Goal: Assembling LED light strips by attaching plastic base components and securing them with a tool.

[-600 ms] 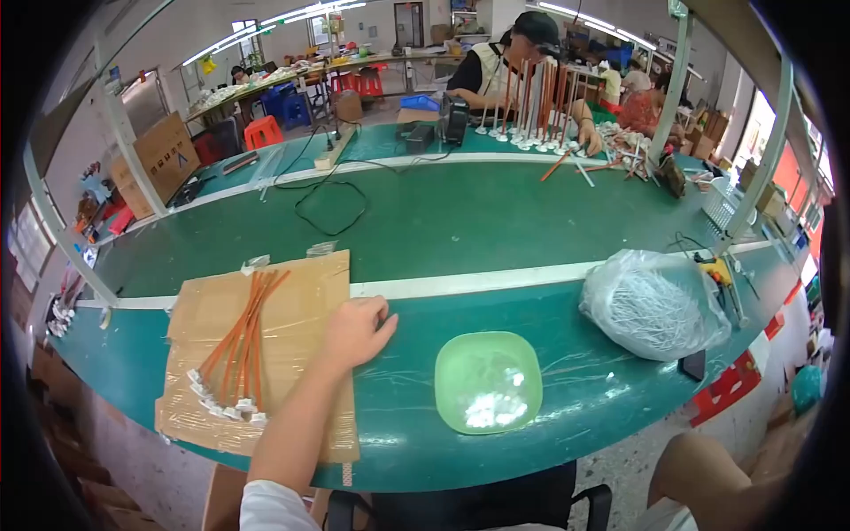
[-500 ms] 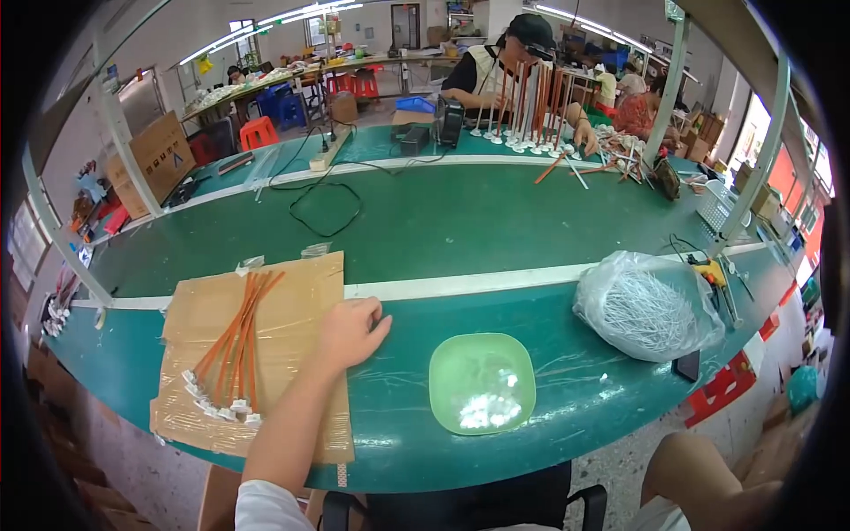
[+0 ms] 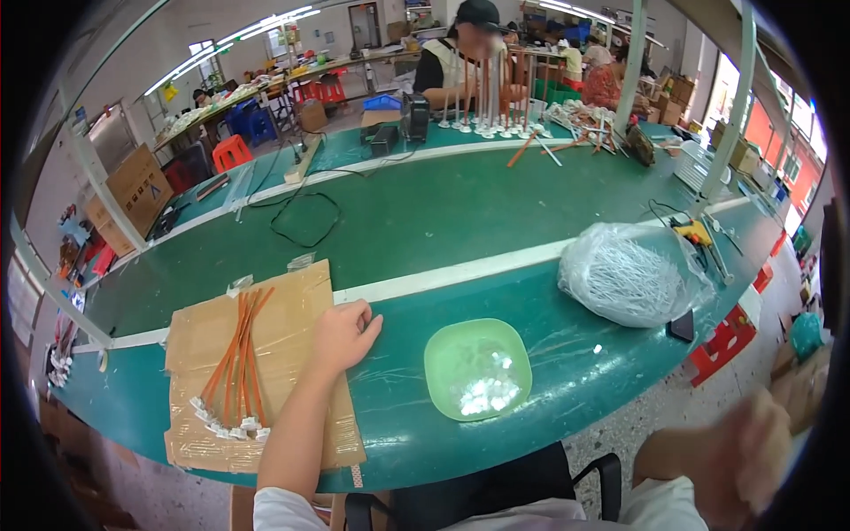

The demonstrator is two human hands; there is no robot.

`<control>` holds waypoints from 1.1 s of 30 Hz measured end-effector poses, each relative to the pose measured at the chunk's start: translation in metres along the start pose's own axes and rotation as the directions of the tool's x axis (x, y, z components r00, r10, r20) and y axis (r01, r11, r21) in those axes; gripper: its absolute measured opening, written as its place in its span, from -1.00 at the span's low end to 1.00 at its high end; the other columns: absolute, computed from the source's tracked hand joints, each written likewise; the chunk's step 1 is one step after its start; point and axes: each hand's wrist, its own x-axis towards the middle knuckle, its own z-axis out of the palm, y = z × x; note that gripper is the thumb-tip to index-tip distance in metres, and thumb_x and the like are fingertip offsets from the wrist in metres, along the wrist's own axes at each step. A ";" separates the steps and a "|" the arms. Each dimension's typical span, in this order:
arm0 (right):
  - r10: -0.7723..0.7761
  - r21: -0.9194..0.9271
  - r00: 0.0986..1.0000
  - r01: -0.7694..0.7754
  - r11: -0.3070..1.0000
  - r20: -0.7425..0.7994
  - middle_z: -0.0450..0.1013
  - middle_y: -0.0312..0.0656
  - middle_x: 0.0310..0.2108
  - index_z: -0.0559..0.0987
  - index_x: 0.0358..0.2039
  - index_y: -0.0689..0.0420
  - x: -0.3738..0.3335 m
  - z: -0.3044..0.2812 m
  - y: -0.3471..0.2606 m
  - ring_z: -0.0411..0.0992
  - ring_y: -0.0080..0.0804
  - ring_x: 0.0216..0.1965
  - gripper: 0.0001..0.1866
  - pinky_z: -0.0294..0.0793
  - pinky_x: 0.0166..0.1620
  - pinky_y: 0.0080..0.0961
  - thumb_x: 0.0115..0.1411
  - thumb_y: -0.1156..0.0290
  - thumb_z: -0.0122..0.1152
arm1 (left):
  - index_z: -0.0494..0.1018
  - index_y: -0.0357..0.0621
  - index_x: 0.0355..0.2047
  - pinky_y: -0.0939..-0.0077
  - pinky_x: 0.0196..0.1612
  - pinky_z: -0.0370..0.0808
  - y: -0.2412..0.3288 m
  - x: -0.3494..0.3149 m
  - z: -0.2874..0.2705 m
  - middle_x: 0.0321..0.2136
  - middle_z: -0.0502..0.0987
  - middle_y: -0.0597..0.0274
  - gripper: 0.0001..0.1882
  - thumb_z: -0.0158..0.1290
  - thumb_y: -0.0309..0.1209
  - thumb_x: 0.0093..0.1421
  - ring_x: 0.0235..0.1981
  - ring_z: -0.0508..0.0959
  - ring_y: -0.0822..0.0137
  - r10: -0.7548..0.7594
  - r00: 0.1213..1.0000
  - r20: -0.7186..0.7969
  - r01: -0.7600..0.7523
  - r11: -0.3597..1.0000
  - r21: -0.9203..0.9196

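My left hand (image 3: 343, 338) rests at the right edge of a taped cardboard sheet (image 3: 301, 376), beside the green tabletop. Its fingers curl loosely and the thumb stands apart, with nothing visible between them. To its left on the cardboard lies a fanned bundle of orange-brown sticks (image 3: 239, 354) with white pieces (image 3: 237, 431) at their near ends. Right of this hand sits a light green dish (image 3: 436, 367) holding small shiny, pale pieces (image 3: 487, 395). Over the floor at the lower right, my right hand (image 3: 753, 451) is raised and smeared by motion; whether it holds anything does not show.
A clear plastic bag of thin white strips (image 3: 633, 279) lies right of the dish, near a dark phone-like slab (image 3: 681, 326) and a yellow-handled tool (image 3: 693, 233). A black cable (image 3: 305, 239) loops across the far table. Opposite sits a person (image 3: 434, 75) behind upright sticks.
My right hand has come up into view at the lower right. The left hand keeps its place on the cardboard. The whole view has tilted and shifted slightly.
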 end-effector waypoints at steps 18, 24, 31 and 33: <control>0.309 -0.192 0.257 -0.955 0.225 -0.916 0.44 -0.34 -0.60 0.61 -0.35 0.27 -0.190 -0.001 0.084 0.36 -0.67 -0.61 -0.91 0.28 -0.53 -0.72 0.20 0.62 0.13 | 0.38 -0.16 -0.60 0.25 -0.53 0.37 -0.003 -0.010 -0.007 -0.74 0.37 0.15 -0.74 0.21 -0.33 0.07 -0.64 0.45 0.12 -0.042 0.999 0.005 0.041 0.995 0.096; 0.343 -0.100 0.189 -0.960 0.262 -0.920 0.44 -0.33 -0.56 0.61 -0.36 0.26 -0.189 -0.006 0.085 0.35 -0.67 -0.60 -0.92 0.25 -0.53 -0.74 0.21 0.61 0.14 | 0.36 -0.17 -0.61 0.25 -0.55 0.35 0.001 -0.008 -0.004 -0.74 0.36 0.15 -0.73 0.21 -0.34 0.06 -0.65 0.43 0.12 -0.023 1.000 -0.010 0.023 0.995 0.097; 0.369 -0.101 0.176 -0.972 0.214 -0.913 0.42 -0.36 -0.57 0.60 -0.37 0.26 -0.182 -0.004 0.090 0.30 -0.69 -0.61 -0.90 0.21 -0.53 -0.74 0.22 0.59 0.12 | 0.36 -0.18 -0.60 0.23 -0.53 0.34 0.000 -0.008 -0.005 -0.72 0.36 0.13 -0.74 0.20 -0.36 0.07 -0.63 0.43 0.11 -0.024 1.000 -0.005 0.024 0.994 0.110; 0.372 -0.104 0.176 -0.973 0.204 -0.911 0.43 -0.36 -0.57 0.60 -0.37 0.26 -0.181 -0.004 0.089 0.31 -0.69 -0.61 -0.90 0.22 -0.53 -0.74 0.22 0.59 0.12 | 0.35 -0.19 -0.60 0.23 -0.52 0.34 0.000 -0.009 -0.005 -0.71 0.36 0.13 -0.74 0.20 -0.36 0.07 -0.62 0.43 0.11 -0.017 1.000 -0.004 0.018 0.995 0.102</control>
